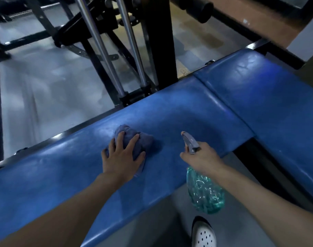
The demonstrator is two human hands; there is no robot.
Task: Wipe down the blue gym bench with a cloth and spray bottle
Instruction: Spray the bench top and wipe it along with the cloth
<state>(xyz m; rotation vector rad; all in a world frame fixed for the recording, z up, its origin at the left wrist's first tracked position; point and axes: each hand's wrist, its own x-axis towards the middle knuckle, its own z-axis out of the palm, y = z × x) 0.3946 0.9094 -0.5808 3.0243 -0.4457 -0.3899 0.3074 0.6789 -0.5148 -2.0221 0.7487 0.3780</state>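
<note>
Across the middle of the view, from 8 o'clock to 2 o'clock, the blue bench (pixel 170 113) is running as two padded sections, with a seam dividing them at about 1 o'clock.

The left hand (pixel 122 157) is lying palm-down on the cloth (pixel 134 138), fingers spread and nearly straight, pressing it onto the longer pad just below centre, at 6 o'clock. The cloth is blue-grey and bunched. It is showing beyond the fingertips at 12 o'clock of the hand, and a corner is trailing out from under the palm at 5 o'clock.

The right hand (pixel 203 157) is gripping the neck of the bottle (pixel 205 191) with its fingers curled round it. Whether a finger is squeezing the trigger cannot be told. The bottle is hanging at 5 o'clock of centre, off the near edge of the bench. Its clear green body is pointing down toward 6 o'clock and its grey spray head (pixel 190 141) is aiming toward 11 o'clock over the pad. The spray head is sitting apart from the cloth, at its 3 o'clock. A paler sheen is showing on the pad around the cloth.

Behind the bench, at 12 o'clock, a black post (pixel 159 41) and two chrome rods (pixel 98 41) are rising from the frame. Grey floor (pixel 45 77) is spreading at 10 o'clock. A white perforated shoe (pixel 203 232) is showing at 6 o'clock, below the bottle.
</note>
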